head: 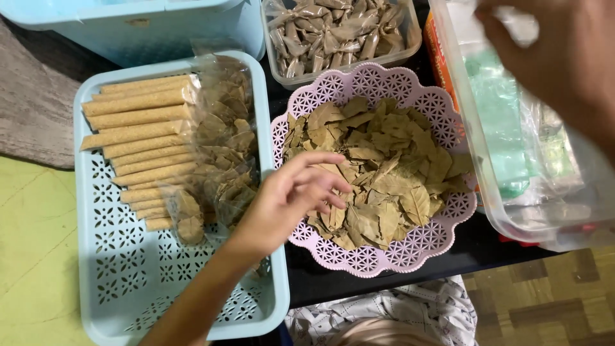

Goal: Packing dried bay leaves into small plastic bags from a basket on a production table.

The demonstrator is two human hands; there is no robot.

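Nothing is gripped by the left hand: its fingers are spread and loosely curled, hovering just over the near-left part of the heap of dried leaves, with the fingertips at or just above the leaves; whether a leaf is actually touched cannot be told. The hand is held palm down, and its forearm is stretched up from the lower left, crossing above the near corner of a light blue perforated tray. The leaves are piled in a pink openwork basket with a scalloped rim, which is set on a dark table. The right hand is raised at the upper right over a clear plastic tub; something pale and translucent is seen at its fingers, but the hand is blurred and close to the camera, so it cannot be told whether this is pinched or only lies behind. Crumpled clear and greenish plastic bags are held in that tub. In the blue tray, just left of the basket, tan rolled sticks are laid side by side in a stack, and beside them clear packets of dried leaves are piled, partly overlapping the sticks. Behind the basket, a clear rectangular container is filled with small twisted, wrapped bundles. A larger light blue bin is seen at the upper left.
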